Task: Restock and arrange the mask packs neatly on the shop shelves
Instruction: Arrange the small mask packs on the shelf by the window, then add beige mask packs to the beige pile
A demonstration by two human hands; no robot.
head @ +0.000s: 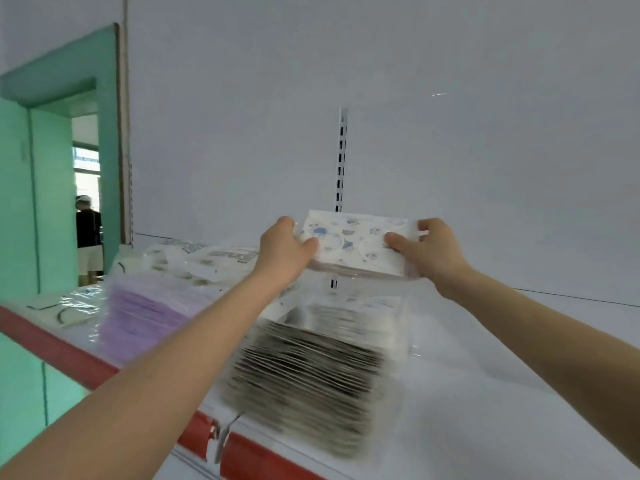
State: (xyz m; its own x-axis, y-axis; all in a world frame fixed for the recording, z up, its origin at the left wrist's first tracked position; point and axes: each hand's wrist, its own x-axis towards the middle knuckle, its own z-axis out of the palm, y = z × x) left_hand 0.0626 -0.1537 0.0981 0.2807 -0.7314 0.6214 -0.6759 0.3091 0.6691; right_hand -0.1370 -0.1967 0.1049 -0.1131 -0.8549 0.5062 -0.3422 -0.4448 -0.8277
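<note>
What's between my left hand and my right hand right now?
In the head view, a white plastic-wrapped mask pack with blue cartoon prints spans the gap; left hand and right hand grip its ends.

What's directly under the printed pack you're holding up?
Below the printed pack sits a clear-wrapped mask stack, a darker-edged stack in front. The shelf beneath them is covered.

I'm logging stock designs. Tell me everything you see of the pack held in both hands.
The pack is a stack of white masks printed with blue and red cartoon figures, in clear plastic wrap. It is held roughly level above the shelf; the left hand grips one end, the right hand the other.
</note>
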